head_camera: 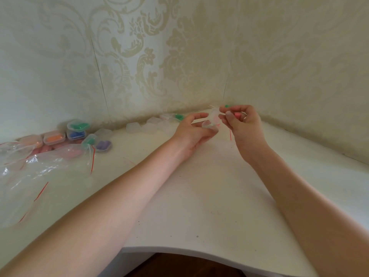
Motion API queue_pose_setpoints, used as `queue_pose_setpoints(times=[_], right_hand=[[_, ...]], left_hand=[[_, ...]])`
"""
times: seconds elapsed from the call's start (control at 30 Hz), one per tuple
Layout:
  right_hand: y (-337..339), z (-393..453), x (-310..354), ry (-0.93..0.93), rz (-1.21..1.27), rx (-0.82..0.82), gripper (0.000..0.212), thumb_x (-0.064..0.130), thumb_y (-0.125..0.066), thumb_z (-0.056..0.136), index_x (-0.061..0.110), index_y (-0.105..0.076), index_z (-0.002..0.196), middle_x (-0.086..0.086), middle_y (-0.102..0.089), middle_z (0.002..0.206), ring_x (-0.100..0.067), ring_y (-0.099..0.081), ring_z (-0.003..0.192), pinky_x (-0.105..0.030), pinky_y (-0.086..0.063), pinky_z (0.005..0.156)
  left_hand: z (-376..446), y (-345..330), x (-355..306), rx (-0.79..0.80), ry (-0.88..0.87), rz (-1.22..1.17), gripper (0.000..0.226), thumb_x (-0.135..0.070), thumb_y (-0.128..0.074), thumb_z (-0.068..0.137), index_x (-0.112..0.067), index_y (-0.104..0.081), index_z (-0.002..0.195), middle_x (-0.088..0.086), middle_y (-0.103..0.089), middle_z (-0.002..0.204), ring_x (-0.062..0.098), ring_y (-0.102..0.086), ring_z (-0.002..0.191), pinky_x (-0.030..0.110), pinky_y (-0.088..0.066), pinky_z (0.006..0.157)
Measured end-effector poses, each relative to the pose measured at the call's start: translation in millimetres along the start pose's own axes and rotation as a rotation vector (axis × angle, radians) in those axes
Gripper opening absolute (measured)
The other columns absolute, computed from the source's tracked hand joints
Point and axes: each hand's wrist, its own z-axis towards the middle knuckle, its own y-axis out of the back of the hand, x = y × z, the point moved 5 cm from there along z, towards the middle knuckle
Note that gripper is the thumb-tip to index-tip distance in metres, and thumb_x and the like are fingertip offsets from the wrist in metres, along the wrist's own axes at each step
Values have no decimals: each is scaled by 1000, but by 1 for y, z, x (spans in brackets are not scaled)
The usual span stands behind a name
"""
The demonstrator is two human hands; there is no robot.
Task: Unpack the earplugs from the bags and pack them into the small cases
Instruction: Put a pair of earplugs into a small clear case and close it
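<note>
Tabletop (199, 196) bare nearby; left hand (191, 134) pinching clear case (209, 123), right hand (242, 121) gripping pink earplug (237, 115) just right of it.

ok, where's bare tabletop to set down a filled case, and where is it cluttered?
Free: the white tabletop between the two forearms, down to its curved front edge, and the strip right of the right hand. Crowded: far left, filled clear cases and crumpled clear zip bags; along the back wall, empty translucent cases beside the left hand.
</note>
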Motion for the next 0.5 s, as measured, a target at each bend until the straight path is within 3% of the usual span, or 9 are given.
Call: queue_pose_setpoints(times=[0.1,0.27,0.33,0.4,0.5], right_hand=[[-2,1,2,7,-11,41,13,-4,-53,92,4,-59,102,-13,-60,98,-12,-68,90,-15,-52,77],[-6,-3,12,105,-282,145,18,-7,-54,89,9,-60,94,-15,-51,88,-25,-67,82,-18,-54,71],[-11,-5,14,141,-414,202,19,-1,-59,84,17,-64,85,-19,-56,89,-31,-66,85,-34,-57,80],[-13,-7,12,175,-545,226,15,17,-62,75,32,-64,75,-12,-64,87,-32,-63,90,-52,-48,91],[-15,-8,11,200,-603,241,10,38,-59,66,39,-64,75,-4,-65,82,-27,-61,89,-58,-38,98]], left_hand=[[1,-1,3,18,18,60,53,18,-64,76,-4,-52,123,12,-60,102,16,-63,80,23,-55,76],[0,-5,7,56,50,110,53,21,-60,77,-2,-53,125,18,-55,126,15,-64,81,24,-55,79],[0,-6,8,80,60,129,53,22,-57,78,-1,-54,125,18,-51,133,15,-64,82,25,-55,82],[0,-7,7,104,77,116,49,23,-54,79,4,-55,124,19,-52,133,15,-64,84,26,-56,82],[-1,-8,7,138,118,63,45,23,-49,80,10,-54,123,20,-55,129,17,-64,91,25,-56,80]])
